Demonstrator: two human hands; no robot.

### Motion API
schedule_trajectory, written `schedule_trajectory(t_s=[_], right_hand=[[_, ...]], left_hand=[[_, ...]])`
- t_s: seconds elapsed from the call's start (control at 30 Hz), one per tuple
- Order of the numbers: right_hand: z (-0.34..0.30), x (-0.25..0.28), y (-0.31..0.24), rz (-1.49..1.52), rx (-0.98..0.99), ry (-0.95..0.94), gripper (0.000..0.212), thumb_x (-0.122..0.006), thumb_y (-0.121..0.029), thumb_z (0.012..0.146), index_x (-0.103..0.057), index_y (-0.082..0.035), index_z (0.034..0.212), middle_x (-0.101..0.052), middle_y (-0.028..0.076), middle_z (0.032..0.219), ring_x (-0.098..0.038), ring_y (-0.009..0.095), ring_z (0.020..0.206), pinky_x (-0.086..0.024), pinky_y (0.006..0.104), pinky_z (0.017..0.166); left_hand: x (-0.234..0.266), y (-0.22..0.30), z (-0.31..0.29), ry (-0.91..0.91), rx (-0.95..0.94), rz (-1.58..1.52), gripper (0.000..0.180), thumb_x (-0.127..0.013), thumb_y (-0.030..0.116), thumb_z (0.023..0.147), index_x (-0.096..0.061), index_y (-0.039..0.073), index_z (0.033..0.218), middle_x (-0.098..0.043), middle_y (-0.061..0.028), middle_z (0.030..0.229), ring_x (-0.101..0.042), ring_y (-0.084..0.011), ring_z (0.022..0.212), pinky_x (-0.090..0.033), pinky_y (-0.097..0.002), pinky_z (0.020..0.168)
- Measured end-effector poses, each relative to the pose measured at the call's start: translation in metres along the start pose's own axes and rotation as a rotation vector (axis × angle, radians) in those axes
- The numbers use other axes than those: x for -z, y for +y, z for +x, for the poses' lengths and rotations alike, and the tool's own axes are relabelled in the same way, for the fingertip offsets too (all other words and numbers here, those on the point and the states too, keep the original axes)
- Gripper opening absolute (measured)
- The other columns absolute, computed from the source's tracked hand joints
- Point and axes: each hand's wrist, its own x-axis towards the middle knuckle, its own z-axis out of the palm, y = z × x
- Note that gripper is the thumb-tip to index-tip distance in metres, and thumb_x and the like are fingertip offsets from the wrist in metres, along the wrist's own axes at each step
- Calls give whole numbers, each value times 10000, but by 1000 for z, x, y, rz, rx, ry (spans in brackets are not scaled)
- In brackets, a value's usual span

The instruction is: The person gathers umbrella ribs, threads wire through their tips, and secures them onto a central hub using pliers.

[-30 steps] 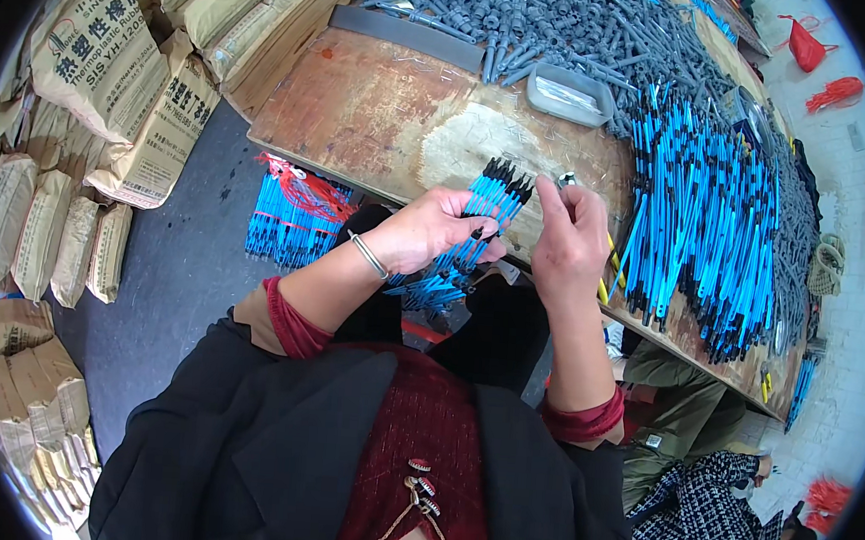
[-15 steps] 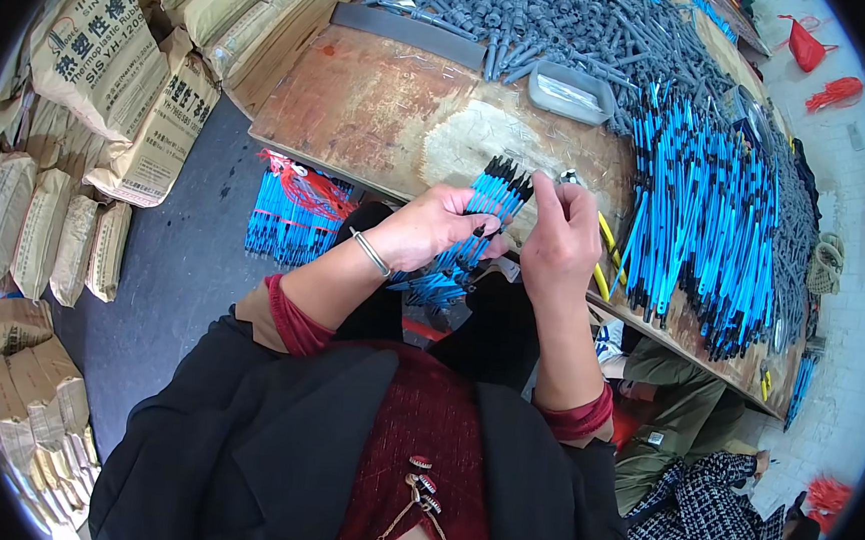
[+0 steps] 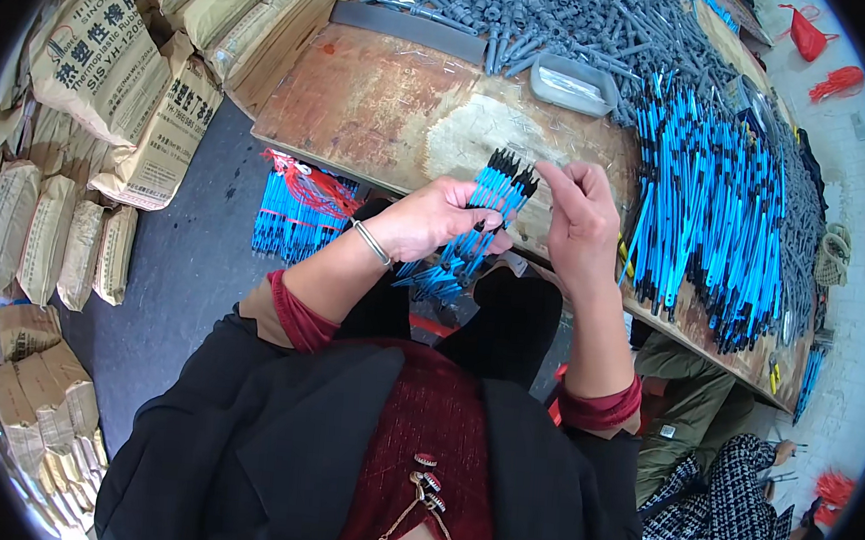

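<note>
My left hand (image 3: pixel 446 221) is closed round a bundle of thin blue sticks with black tips (image 3: pixel 498 189), held tilted over my lap at the table's front edge. The black tips point up and away from me. A pinkish band appears to run across the bundle near the tips. Just right of these tips is my right hand (image 3: pixel 584 215), index finger reaching toward them and the other fingers curled in. Whatever its curled fingers hold, if anything, is hidden. Beyond both hands lies the worn wooden table (image 3: pixel 363 115).
Many loose blue sticks (image 3: pixel 707 219) lie on the table's right. Grey plastic parts (image 3: pixel 530 16) heap at the back, near a clear tray (image 3: pixel 573 85). Banded blue sticks (image 3: pixel 301 216) sit below the table's left. Paper sacks (image 3: pixel 106 57) stack left; a person in a checked jacket (image 3: pixel 721 521) is lower right.
My right hand has drawn slightly right, away from the bundle's tips, and its index finger now reaches out more. The left hand still grips the bundle. The view has shifted a little.
</note>
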Motion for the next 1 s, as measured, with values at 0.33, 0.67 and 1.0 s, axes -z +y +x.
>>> schedule_trajectory(t_s=[0.33, 0.67, 1.0], right_hand=[[-3, 1, -8, -125, 20, 0, 339, -536, 113, 700, -636, -52, 980, -521, 96, 779, -546, 231, 697, -451, 305, 619], [-7, -5, -2, 243, -179, 3, 213, -552, 45, 801, -637, -37, 979, -535, 75, 782, -530, 183, 720, -424, 258, 656], [-3, -4, 7, 278, -91, -51, 194, -546, 28, 819, -636, -29, 981, -552, 75, 816, -534, 178, 768, -417, 253, 678]], left_hand=[[-4, 0, -1, 43, 26, -2, 197, -580, 88, 852, -583, 43, 1044, -621, -33, 898, -630, -159, 825, -521, -297, 740], [-5, -1, -3, 35, 21, 6, 202, -576, 92, 857, -580, 38, 1051, -632, -54, 902, -637, -176, 835, -518, -299, 741], [0, 3, -3, -1, 72, 43, 217, -576, 144, 867, -577, 35, 1055, -650, -92, 875, -638, -187, 845, -510, -309, 763]])
